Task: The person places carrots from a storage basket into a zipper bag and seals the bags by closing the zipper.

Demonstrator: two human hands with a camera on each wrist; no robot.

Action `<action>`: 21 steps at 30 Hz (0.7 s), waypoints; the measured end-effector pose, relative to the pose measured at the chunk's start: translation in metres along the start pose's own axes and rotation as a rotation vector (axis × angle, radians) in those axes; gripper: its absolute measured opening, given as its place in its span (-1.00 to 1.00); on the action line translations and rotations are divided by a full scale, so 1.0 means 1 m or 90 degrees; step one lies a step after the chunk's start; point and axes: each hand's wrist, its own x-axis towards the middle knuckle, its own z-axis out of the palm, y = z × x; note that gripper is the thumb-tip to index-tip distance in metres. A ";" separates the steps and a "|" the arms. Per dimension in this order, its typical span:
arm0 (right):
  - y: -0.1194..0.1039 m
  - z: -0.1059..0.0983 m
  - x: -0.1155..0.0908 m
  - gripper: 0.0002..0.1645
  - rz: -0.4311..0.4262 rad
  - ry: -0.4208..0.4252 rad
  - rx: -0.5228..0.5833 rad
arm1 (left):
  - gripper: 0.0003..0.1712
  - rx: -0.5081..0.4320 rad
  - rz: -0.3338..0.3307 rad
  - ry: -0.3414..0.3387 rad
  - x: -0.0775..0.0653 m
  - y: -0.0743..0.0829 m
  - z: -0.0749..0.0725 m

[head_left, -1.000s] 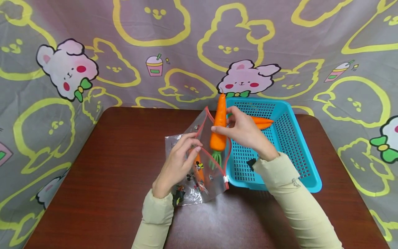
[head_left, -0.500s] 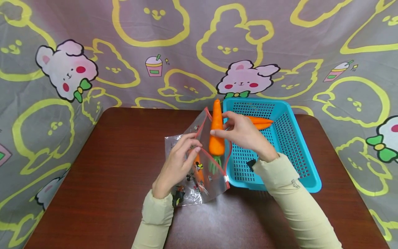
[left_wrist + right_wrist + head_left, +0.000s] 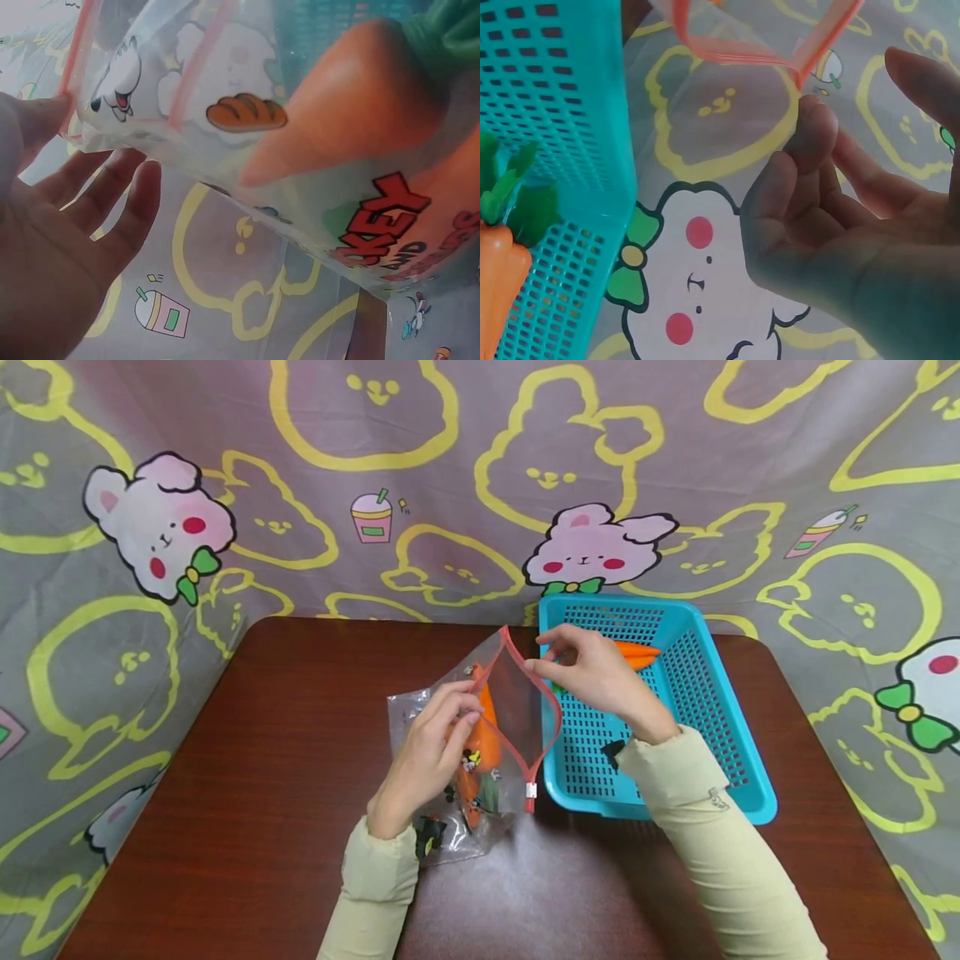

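Observation:
My left hand [image 3: 431,747] pinches the near-left edge of a clear zip bag [image 3: 521,714] with a red-orange zip strip and a white slider. The bag's mouth gapes toward the right. Inside lie two orange carrots: a thick carrot [image 3: 487,739] with its green top toward me, and a carrot [image 3: 468,797] below it, partly covered by the bag's cartoon prints. In the left wrist view, the thick carrot [image 3: 360,97] shows through the plastic. My right hand [image 3: 596,677] hovers over the basket's left side holding nothing, thumb apart from the fingers, fingertips close to the bag's zip strip [image 3: 742,56].
A turquoise perforated basket [image 3: 701,693] stands to the right of the bag, with carrots [image 3: 637,655] at its far end; their leafy green tops [image 3: 510,187] show in the right wrist view. Brown tabletop [image 3: 247,793] extends left. A printed cloth [image 3: 435,435] hangs behind.
The carrot in my right hand has gone down into the bag and left that hand. It now rests beside the other carrot there. My left hand has stayed at the bag's edge.

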 end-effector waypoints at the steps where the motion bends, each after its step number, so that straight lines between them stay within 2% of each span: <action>1: 0.001 0.000 0.001 -0.43 0.004 -0.005 -0.009 | -0.91 0.000 0.002 0.001 0.000 0.000 0.000; 8: 0.008 0.004 0.004 -0.39 0.028 -0.079 -0.062 | -0.91 -0.001 0.023 0.026 0.001 0.000 0.000; 15: 0.013 0.009 0.004 -0.73 -0.019 -0.131 -0.083 | -0.88 -0.002 0.066 0.087 0.001 0.000 -0.001; 21: 0.015 0.009 0.003 -0.73 -0.020 -0.145 -0.075 | -0.83 -0.023 0.082 0.156 0.001 0.003 -0.004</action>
